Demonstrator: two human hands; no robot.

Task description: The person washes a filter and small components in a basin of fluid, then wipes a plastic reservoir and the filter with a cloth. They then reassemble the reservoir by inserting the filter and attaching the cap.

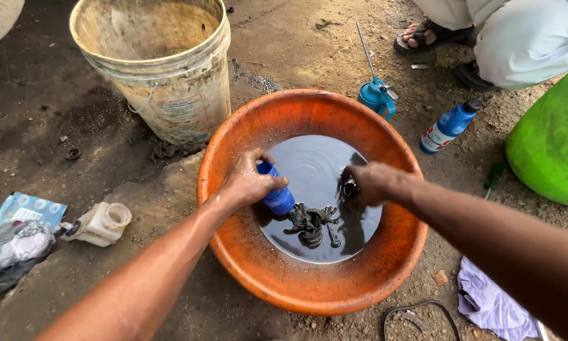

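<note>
An orange plastic basin (246, 252) sits on the dirt ground, holding dark oily liquid (312, 167). My left hand (246, 183) grips a small blue cylinder-shaped container (279, 199), tilted with its lower end at the liquid. My right hand (369, 183) is closed around a small dark metal part (350, 188) just above the liquid. Between my hands, a black greasy mechanical part (310, 224) lies partly sunk in the liquid.
A dirty cream bucket (164, 69) stands at the back left. A blue oil can with a long spout (377, 95) and a blue bottle (449, 126) lie behind the basin. A person's sandalled feet (430, 35), a green container (549, 145), a lilac cloth (489, 303), and a white reservoir (102, 222) surround it.
</note>
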